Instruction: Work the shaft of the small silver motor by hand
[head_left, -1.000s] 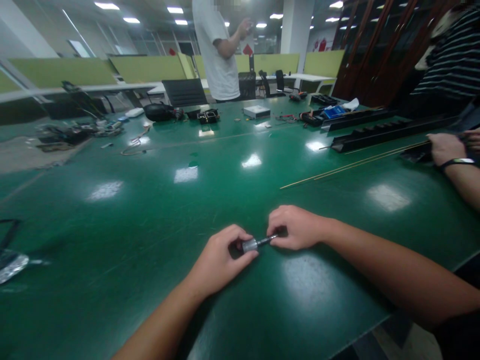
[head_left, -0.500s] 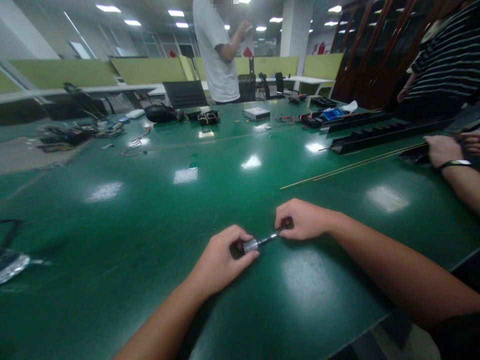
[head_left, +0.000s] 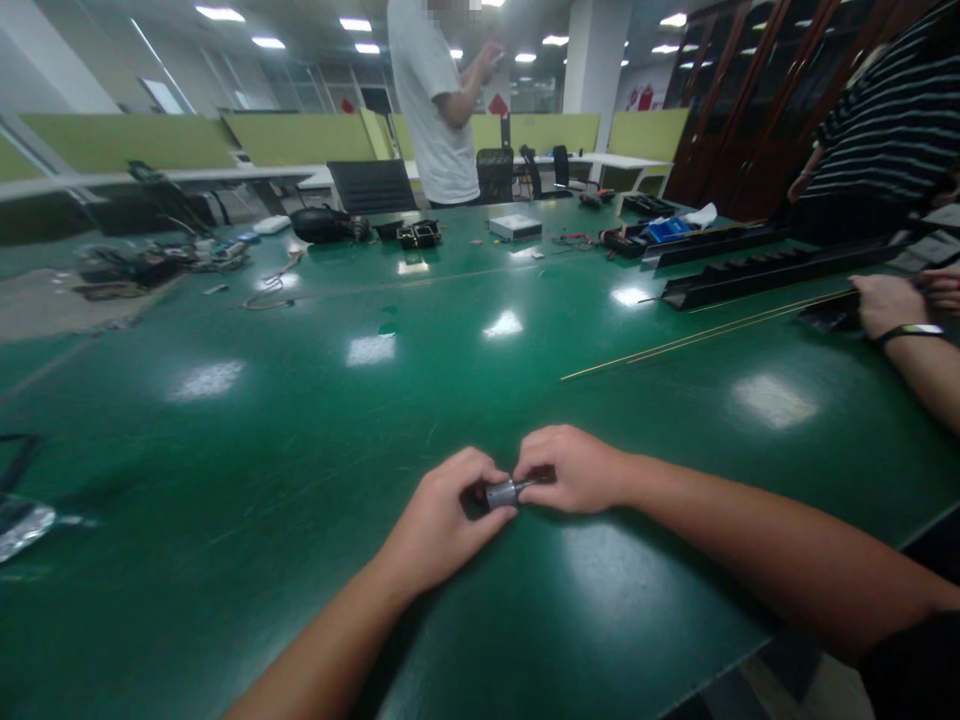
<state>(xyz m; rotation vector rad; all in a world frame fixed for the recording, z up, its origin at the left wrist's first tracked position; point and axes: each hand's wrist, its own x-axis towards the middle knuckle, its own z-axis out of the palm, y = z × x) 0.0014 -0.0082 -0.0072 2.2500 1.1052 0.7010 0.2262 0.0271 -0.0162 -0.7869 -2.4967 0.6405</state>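
Between finger and thumb, my left hand [head_left: 450,510] grips a small silver metal cylinder [head_left: 501,493] just above the green table [head_left: 315,480]. A thin metal rod [head_left: 527,484] runs from the cylinder's right end. My right hand [head_left: 574,470] is closed on this rod close to the cylinder, its fingertips nearly touching my left fingertips. Most of the rod is hidden by the right fingers. Whether the two pieces are joined cannot be made out.
Thin brass-coloured rods [head_left: 675,345] lie to the right, by a co-worker's hand [head_left: 889,305]. Behind them are black metal channels [head_left: 765,278]. A white box [head_left: 514,227], a black bag [head_left: 322,225] and loose electronic parts [head_left: 142,265] lie farther back. A shiny silver object [head_left: 22,530] sits at left.
My right hand has moved left and slightly down along the rod to the cylinder, covering the length of rod that showed before. My left hand has stayed nearly still.
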